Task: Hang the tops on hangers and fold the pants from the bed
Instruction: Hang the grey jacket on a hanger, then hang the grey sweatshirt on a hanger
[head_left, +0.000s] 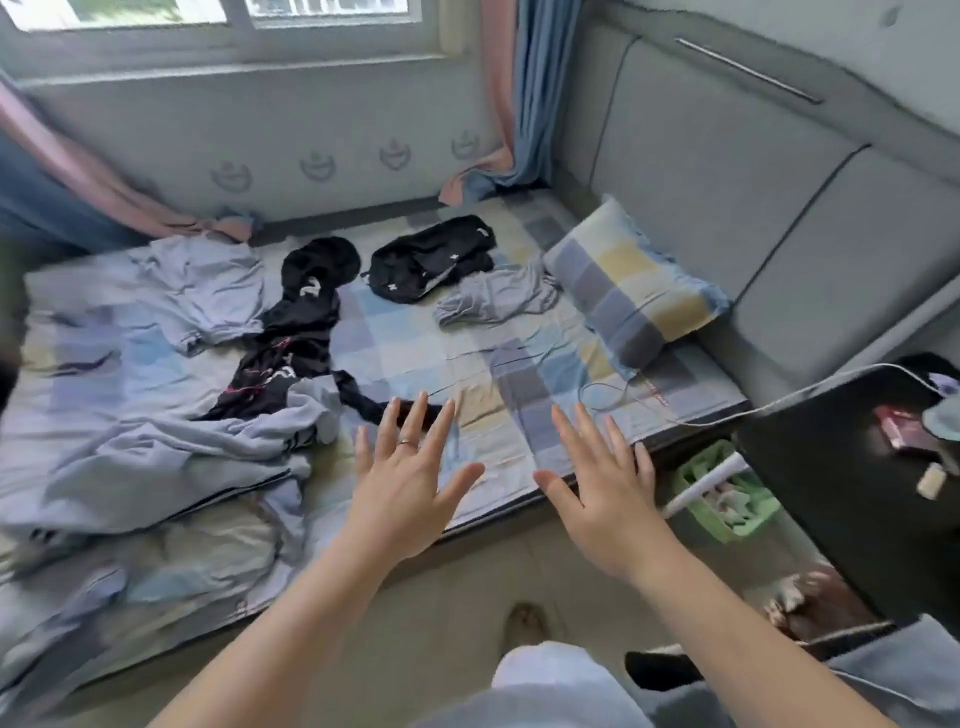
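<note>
Several garments lie on the checked bed (426, 353). A black garment with white and pink print (291, 343) stretches down the middle. A second black garment (431, 260) is bunched near the back. Beside it a crumpled grey garment (493, 299) lies in front of the pillow. A light blue-grey garment (208, 291) is spread at the left. My left hand (410, 483) and my right hand (597, 488) hover side by side above the bed's near edge, fingers spread, holding nothing.
A checked pillow (628, 296) leans by the grey padded headboard (779, 197). A rumpled blue blanket (130, 457) covers the bed's left. A white cable (675, 410) runs to a black table (841, 478). A green basket (727, 493) stands on the floor.
</note>
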